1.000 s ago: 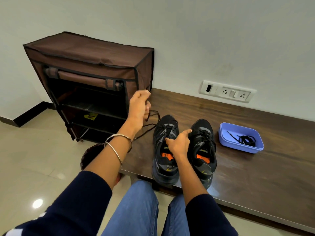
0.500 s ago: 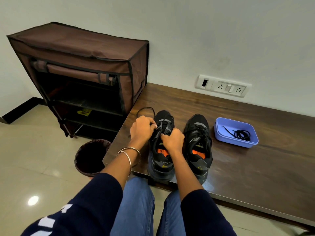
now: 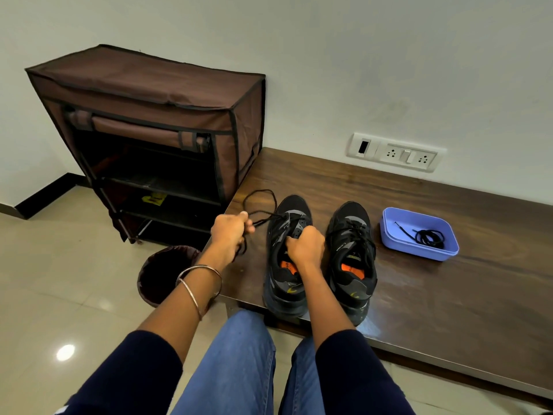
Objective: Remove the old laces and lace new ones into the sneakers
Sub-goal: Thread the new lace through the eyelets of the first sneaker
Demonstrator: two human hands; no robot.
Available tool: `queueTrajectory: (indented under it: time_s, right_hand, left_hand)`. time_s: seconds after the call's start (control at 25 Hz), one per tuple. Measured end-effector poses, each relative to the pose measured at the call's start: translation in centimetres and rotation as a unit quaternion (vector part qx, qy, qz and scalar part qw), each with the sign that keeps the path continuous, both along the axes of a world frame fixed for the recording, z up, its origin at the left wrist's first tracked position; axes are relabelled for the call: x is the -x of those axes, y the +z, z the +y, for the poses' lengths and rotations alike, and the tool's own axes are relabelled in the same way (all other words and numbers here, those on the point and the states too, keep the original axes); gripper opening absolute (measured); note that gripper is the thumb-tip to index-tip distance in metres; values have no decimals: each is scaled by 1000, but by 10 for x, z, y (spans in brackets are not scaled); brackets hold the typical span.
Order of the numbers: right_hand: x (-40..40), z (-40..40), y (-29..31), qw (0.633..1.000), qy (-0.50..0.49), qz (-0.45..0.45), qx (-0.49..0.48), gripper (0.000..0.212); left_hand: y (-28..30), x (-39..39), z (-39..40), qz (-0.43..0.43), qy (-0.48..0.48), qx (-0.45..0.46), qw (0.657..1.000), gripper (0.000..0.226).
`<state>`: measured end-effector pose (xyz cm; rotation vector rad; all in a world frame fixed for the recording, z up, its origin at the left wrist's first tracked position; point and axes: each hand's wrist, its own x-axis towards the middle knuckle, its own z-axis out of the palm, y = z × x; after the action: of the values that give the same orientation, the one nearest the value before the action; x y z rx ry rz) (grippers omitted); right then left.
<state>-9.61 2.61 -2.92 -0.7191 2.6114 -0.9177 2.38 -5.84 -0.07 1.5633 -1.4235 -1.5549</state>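
Note:
Two black sneakers with orange insoles stand side by side on the dark wooden bench (image 3: 434, 295). On the left sneaker (image 3: 287, 283) my right hand (image 3: 305, 247) presses down on the tongue and grips it. To the left of that shoe, my left hand (image 3: 230, 235) is closed on the old black lace (image 3: 260, 202), which loops out over the bench and runs back to the shoe's upper eyelets. The right sneaker (image 3: 353, 265) is still laced. A coiled black lace (image 3: 428, 236) lies in a blue tray (image 3: 419, 253) to the right.
A brown fabric shoe rack (image 3: 155, 115) stands against the wall, touching the bench's left end. A dark waste bin (image 3: 164, 274) sits on the tiled floor below my left forearm. A white socket panel (image 3: 395, 152) is on the wall behind the bench.
My left hand came down from a high pull to the shoe's eyelets, then moved out to the left with the lace. My right hand stayed on the left sneaker.

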Motion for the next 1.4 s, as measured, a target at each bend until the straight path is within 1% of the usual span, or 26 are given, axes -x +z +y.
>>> queueTrajectory:
  time_s: [0.08,0.12,0.2,0.24,0.32,0.36,0.4,0.44,0.48,0.52,0.56,0.6,0.64,0.68,0.72,0.8,0.88,0.92,0.96,1.04,1.08,1.16,1.24,1.28,1.36,1.4]
  right_hand:
    - [1,-1,-2,1000,-2,2,-3,39]
    - [2,-1,-3,1000,-1,-1,0,39]
    - [3,-1,-4,1000,0,-2,6,38]
    - [3,-1,-4,1000,0,-1,8,37]
    - [5,-1,-7,1000,3,2,12,36]
    - [6,-1,-9,1000,4,4,15,36]
    - [6,-1,-8,1000,6,5,15,37]
    - [7,-2,-9,1000,7,5,15,38]
    - [7,-2,-10,1000,7,6,15,39]
    - [9,-2,-12,1000,8,4,14,41]
    - [9,-1,-13,1000,9,4,17,42]
    - [9,-1,-13,1000,7,6,21,43]
    - [10,-1,-12,1000,4,6,26,43]
    - [11,0,-14,1000,3,6,29,43]
    - [11,0,-14,1000,4,5,27,43]
    - [12,2,-15,999,-2,-14,32,41]
    - [13,8,-12,991,-26,-73,105,39]
    - [13,14,-7,979,-46,-104,168,37]
    - [11,19,7,958,-76,-128,244,31]
    - [10,26,43,900,-120,-186,376,24]
    - [11,28,63,874,-106,-224,418,29]
    - [17,27,102,834,-15,-316,451,49]
    - [26,27,130,773,62,-419,472,66]
    - [30,29,139,739,79,-463,483,64]
    - [37,35,149,680,97,-515,513,39]
    - [42,37,150,659,100,-519,535,27]
  left_hand:
    - [-15,-11,-3,-107,-23,-37,993,31]
    - [-22,-13,-4,-136,-33,-53,989,31]
    - [-25,-13,-3,-210,-57,-44,975,34]
    - [-25,-10,-3,-278,-69,-6,958,42]
    - [-13,0,-2,-425,-87,110,894,50]
    - [-10,8,-5,-442,-94,154,879,48]
    - [-9,18,-7,-424,-111,170,882,45]
    - [-11,26,-10,-362,-118,147,913,46]
    - [-12,34,-15,-250,-110,81,959,49]
    - [-13,42,-20,-106,-85,-22,990,48]
    - [-10,47,-21,23,-53,-120,991,40]
    - [-5,50,-25,111,-10,-167,980,28]
    - [2,54,-31,157,26,-166,973,18]
    - [14,56,-35,197,49,-141,969,15]
    - [29,56,-38,246,61,-109,961,19]
    - [63,56,-41,362,49,-68,928,26]
    - [101,55,-32,448,16,-45,893,23]
    - [119,55,-26,451,-10,-28,892,21]
    - [136,56,-19,431,-43,-1,901,21]
    - [160,57,-3,371,-120,64,919,21]
    - [167,58,6,341,-162,86,922,19]
    - [170,60,21,288,-243,111,920,14]
    - [164,57,28,243,-349,101,900,10]
    - [160,52,29,219,-414,82,880,11]
    - [152,38,23,179,-523,49,832,15]
    - [148,29,18,163,-538,49,825,15]
